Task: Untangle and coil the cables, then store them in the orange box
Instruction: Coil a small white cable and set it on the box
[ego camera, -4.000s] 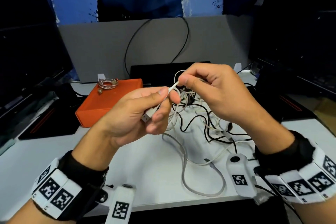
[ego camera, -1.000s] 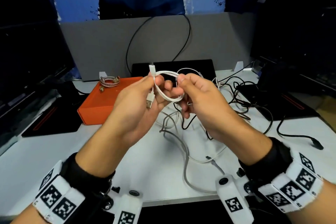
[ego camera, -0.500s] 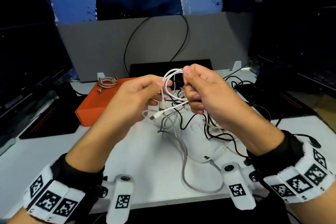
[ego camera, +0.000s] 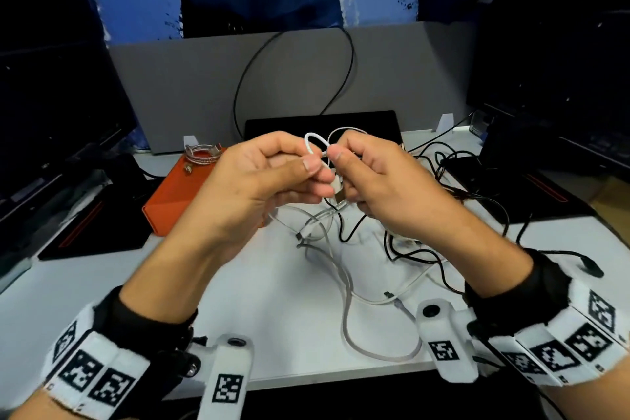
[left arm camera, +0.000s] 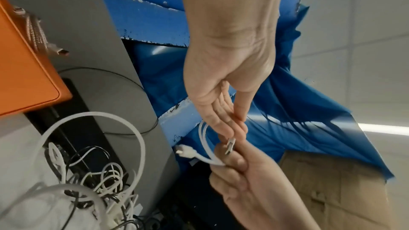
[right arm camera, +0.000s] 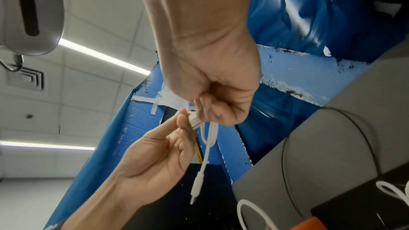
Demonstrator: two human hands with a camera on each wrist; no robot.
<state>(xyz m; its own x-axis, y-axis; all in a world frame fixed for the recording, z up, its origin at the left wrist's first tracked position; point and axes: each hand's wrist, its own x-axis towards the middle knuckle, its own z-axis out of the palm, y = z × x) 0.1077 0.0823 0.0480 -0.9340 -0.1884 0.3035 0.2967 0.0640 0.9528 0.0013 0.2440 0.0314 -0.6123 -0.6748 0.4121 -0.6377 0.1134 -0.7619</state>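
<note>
A short white cable [ego camera: 315,140] stands as a small loop above my two hands, which are raised over the table. My left hand [ego camera: 313,169] pinches it between thumb and fingers near its USB plug [left arm camera: 230,144]. My right hand [ego camera: 335,160] grips the folded strands with curled fingers [right arm camera: 205,109]. The cable's small connector [right arm camera: 197,186] hangs free in the right wrist view. The orange box [ego camera: 184,194] lies shut at the left. A coiled braided cable [ego camera: 201,155] rests on its lid. A tangle of white and black cables [ego camera: 358,239] lies on the table under my hands.
A grey partition [ego camera: 191,85] stands behind the table with a black cable looped against it. A black flat device [ego camera: 375,123] lies behind the tangle. Dark monitors and black pads flank both sides. A black plug [ego camera: 589,266] lies at the right.
The white cable, earlier trailing into the tangle, is now free and folded. In the last half second my hands closed together, shrinking the loop and tucking the plug ends between them.
</note>
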